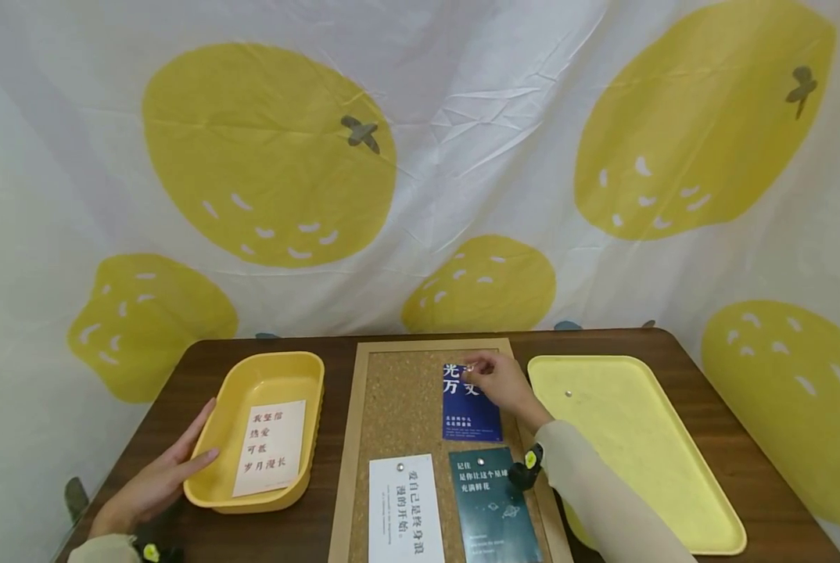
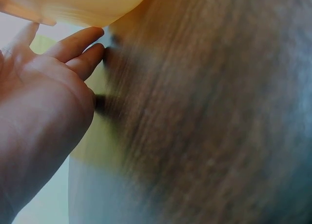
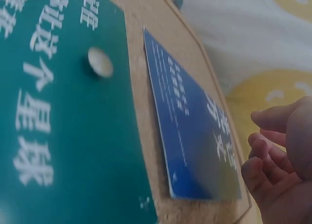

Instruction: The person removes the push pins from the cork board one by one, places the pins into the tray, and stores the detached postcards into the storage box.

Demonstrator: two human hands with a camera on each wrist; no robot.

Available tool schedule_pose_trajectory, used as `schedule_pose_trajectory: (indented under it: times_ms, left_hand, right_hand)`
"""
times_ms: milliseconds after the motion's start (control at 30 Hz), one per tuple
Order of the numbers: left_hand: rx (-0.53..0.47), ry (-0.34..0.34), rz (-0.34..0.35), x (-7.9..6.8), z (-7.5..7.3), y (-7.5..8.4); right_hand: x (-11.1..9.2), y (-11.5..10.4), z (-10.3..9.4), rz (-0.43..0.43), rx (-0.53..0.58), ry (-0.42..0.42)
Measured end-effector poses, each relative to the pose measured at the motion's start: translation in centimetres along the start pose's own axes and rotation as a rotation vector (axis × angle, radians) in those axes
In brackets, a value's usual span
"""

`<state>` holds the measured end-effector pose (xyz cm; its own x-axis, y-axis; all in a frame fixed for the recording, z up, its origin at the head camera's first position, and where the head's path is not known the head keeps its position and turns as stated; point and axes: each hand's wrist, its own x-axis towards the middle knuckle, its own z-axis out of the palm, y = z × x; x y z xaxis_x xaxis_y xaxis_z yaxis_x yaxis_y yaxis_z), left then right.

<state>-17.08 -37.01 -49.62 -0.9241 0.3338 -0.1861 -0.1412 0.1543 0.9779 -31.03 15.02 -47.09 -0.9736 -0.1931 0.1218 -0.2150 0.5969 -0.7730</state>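
My left hand holds the side of a deep yellow plastic basin; its thumb lies over the rim and its fingers run along the outside wall. A white card with red-brown writing leans in the basin. At the top of a blue card on a wood-framed corkboard, my right hand pinches a small shiny thumbtack. In the right wrist view the curled fingers are beside the blue card's upper end; the tack is not visible there.
Below the blue card, a white card and a dark green card are on the corkboard, each with a tack near its top. To the right lies a shallow yellow tray holding one tack. A lemon-print cloth hangs behind the dark wooden table.
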Motion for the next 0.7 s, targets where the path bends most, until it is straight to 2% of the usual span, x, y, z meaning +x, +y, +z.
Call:
schedule_pose_trajectory:
  times_ms: [267, 500, 700]
  left_hand:
    - [0.010, 0.006, 0.004, 0.1, 0.0, -0.1]
    - [0.016, 0.006, 0.006, 0.0, 0.0, 0.1]
    - [0.019, 0.002, 0.001, 0.0, 0.0, 0.1]
  right_hand:
    - [0.3, 1.4, -0.1, -0.022, -0.015, 0.041]
    - [0.5, 1.7, 0.2, -0.004, 0.003, 0.013]
    - [1.0, 1.8, 0.8, 0.018, 0.010, 0.035]
